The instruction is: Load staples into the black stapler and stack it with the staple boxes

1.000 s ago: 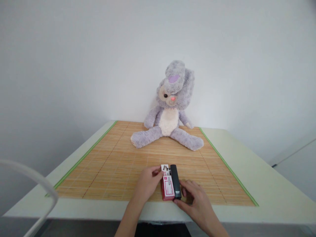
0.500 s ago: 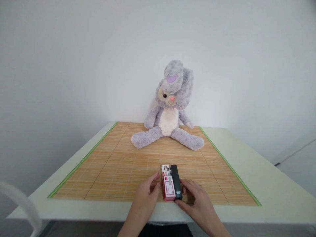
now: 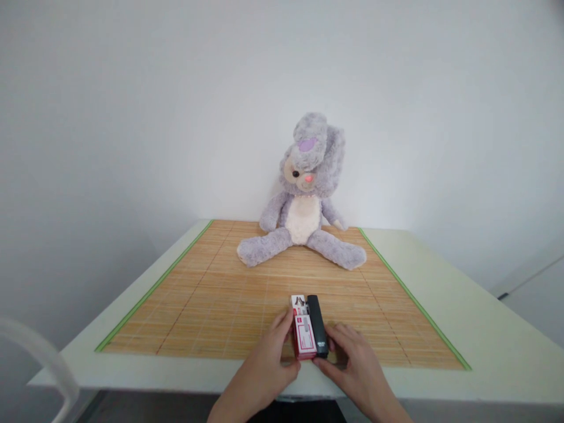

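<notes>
A black stapler (image 3: 317, 326) lies lengthwise on the bamboo mat, side by side with a small white-and-red box (image 3: 305, 338). This box appears to rest on a longer box (image 3: 298, 301), whose far end shows a picture of a stapler. My left hand (image 3: 267, 364) is closed along the left side of the boxes, fingers at the side and thumb by the near corner. At the right, my right hand (image 3: 358, 364) grips the stapler, its fingers along the side and its thumb at the near end.
A grey-lilac plush rabbit (image 3: 304, 217) sits against the wall at the back of the bamboo mat (image 3: 211, 311). The green-edged mat lies on a white table (image 3: 462, 305). A blurred pale curved band (image 3: 44, 352) shows at lower left.
My left hand has moved right and closed in against the boxes. My right hand stays at the stapler. The view has shifted slightly.
</notes>
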### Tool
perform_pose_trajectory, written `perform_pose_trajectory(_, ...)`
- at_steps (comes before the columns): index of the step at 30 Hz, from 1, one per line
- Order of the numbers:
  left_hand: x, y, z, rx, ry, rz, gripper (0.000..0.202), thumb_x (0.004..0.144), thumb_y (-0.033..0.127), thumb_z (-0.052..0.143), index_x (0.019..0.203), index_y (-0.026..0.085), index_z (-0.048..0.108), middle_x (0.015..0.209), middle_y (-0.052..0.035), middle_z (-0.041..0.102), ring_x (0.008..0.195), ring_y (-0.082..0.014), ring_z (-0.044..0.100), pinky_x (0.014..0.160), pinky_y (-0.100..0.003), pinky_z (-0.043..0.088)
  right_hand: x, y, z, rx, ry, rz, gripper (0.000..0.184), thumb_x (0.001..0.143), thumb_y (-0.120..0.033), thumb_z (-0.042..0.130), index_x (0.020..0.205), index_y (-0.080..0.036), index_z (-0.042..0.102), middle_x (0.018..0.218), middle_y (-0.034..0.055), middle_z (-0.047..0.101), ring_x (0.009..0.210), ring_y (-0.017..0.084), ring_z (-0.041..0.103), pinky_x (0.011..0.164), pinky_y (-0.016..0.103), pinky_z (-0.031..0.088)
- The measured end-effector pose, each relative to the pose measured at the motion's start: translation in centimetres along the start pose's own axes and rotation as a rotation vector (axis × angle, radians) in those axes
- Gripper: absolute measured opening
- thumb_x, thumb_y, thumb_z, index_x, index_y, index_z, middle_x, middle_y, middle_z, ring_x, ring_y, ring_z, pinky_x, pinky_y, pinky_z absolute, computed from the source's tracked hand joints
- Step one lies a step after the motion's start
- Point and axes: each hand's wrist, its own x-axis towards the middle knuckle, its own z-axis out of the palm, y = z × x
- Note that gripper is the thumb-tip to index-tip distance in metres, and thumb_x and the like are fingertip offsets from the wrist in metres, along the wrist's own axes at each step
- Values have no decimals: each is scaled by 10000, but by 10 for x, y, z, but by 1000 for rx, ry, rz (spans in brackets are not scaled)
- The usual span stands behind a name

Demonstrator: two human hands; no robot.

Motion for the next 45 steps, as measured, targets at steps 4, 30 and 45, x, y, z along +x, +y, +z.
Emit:
perform_pose_trajectory(4,2,0,-1,0,-19,-8,903,717,75,678,1558,298,435,1609,-66,442,1441,-290,464,1241,-475,352,0,1,2,-2,7,0,339,878,-472,752,1128,-257,675,903,26,667,859,243,605,776,358,452)
perform_pose_trajectory(30,41,2,56,208,-24,-32,1274,656,399,886,1660,320,106,1395,-47,646,1323,-324,486,1130,-430,361,-17,74,-46,-104,23,93,378,828,-605,735,1028,-288,786,1003,73,673,985,283,608,864,398,481)
perform_pose_trajectory(45,107,16,129,281,-63,92,1253,591,570,897,1630,313,246,1404,-80,643,1331,-376,483,1126,-504,352,-34,123,-106,-101,104,198,456,800,-700,670,935,-288,811,949,60,678,948,279,633,857,379,526)
